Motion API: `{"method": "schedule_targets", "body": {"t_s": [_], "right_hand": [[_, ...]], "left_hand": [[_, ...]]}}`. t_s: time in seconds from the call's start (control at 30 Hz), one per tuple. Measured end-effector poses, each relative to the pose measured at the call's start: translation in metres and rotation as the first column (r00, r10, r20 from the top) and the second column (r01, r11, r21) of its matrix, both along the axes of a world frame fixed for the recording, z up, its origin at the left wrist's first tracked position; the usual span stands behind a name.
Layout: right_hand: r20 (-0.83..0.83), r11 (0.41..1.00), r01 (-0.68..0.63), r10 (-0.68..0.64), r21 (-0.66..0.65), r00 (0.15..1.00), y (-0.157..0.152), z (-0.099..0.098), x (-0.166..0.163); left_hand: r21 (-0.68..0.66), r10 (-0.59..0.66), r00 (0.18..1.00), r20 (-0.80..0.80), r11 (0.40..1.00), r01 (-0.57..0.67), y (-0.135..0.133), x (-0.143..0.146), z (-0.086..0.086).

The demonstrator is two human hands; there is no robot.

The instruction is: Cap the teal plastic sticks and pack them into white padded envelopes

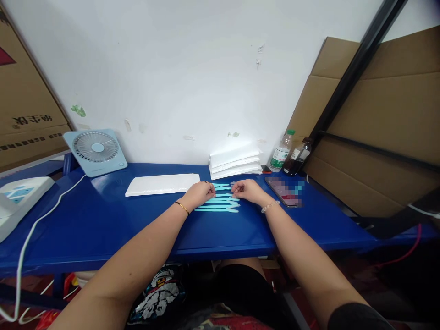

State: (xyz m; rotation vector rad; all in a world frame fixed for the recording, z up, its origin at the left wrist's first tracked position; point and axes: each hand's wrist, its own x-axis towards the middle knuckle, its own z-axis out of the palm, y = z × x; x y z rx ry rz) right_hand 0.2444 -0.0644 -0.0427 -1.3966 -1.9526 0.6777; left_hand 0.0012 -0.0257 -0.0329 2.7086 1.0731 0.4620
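Several thin light-blue plastic sticks [217, 210] with widened ends lie side by side on the blue table [220, 236]. At the left ends of the farther ones is my left hand [200, 194], its fingers pinched together on a stick. Opposite it, my right hand [249, 189] has curled fingers closed at the right end of the same far sticks. My fingers partly hide those ends, so the exact grip is hard to see. A long white packet [161, 184] lies flat just beyond my left hand.
Folded white packets [235, 162] are stacked by the wall. A phone [282, 192] lies right of my right hand, with a green-capped bottle [280, 153] and a dark-liquid bottle [297, 158] behind. A light-blue fan [96, 151] and a white device [24, 199] stand left; a cable [37, 220] trails nearby.
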Motion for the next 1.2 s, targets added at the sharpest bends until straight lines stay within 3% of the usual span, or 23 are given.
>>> {"method": "schedule_targets", "body": {"t_s": [0.17,0.3,0.37,0.6,0.8,1.2], "right_hand": [[0.012,1.0,-0.017,0.017,0.013,1.0,0.001,0.003,0.001],[0.186,0.95,0.169,-0.222,0.263,0.957,0.004,0.005,0.013],[0.266,0.929,0.193,-0.282,0.314,0.922,0.008,0.003,0.018],[0.352,0.954,0.164,-0.247,0.249,0.903,0.015,-0.003,0.015],[0.188,0.979,0.203,-0.197,-0.013,0.962,0.004,0.002,0.028],[-0.001,0.994,0.023,-0.023,-0.104,1.0,0.006,-0.006,0.009]], "left_hand": [[-0.028,-0.024,1.0,0.012,0.999,0.025,0.0,0.0,0.0],[0.128,0.046,0.998,0.053,0.99,-0.053,0.002,-0.004,0.001],[0.161,0.094,0.995,0.023,0.982,-0.097,0.003,-0.006,0.001],[0.143,0.093,0.995,-0.034,0.986,-0.087,0.005,-0.007,0.002],[0.12,0.072,0.997,-0.032,0.99,-0.068,0.005,-0.009,0.003],[-0.068,-0.003,0.997,0.082,0.998,0.009,0.006,-0.003,-0.002]]}}
